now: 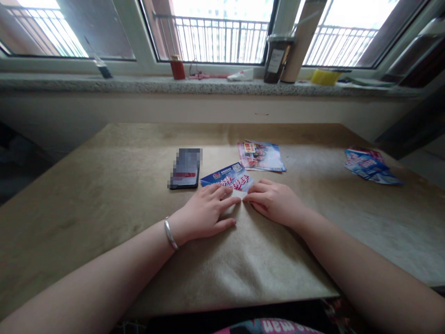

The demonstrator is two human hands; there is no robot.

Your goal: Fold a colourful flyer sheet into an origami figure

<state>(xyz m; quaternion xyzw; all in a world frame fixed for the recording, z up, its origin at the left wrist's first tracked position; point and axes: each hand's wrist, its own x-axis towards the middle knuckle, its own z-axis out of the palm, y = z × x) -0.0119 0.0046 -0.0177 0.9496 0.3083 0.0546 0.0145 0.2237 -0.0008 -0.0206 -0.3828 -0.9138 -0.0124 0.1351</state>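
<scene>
A blue leaflet point(229, 177) with red and white lettering and a QR code lies on the table in front of me. Its near edge is folded up, showing a small pale strip between my hands. My left hand point(205, 209), a silver bangle at its wrist, rests on the leaflet's left near side with fingers stretched and thumb apart. At the leaflet's right near corner, the fingers of my right hand point(274, 199) are curled together and pinch the paper. Some of the near edge is hidden under the fingers.
Left of the leaflet lies a dark phone point(186, 169), partly pixelated. Beyond it is a stack of printed leaflets point(262, 157); more blue leaflets point(370, 164) lie far right. The windowsill point(139, 86) holds a red lighter-like object point(177, 67), a dark lidded container point(277, 60) and yellow tape point(325, 77).
</scene>
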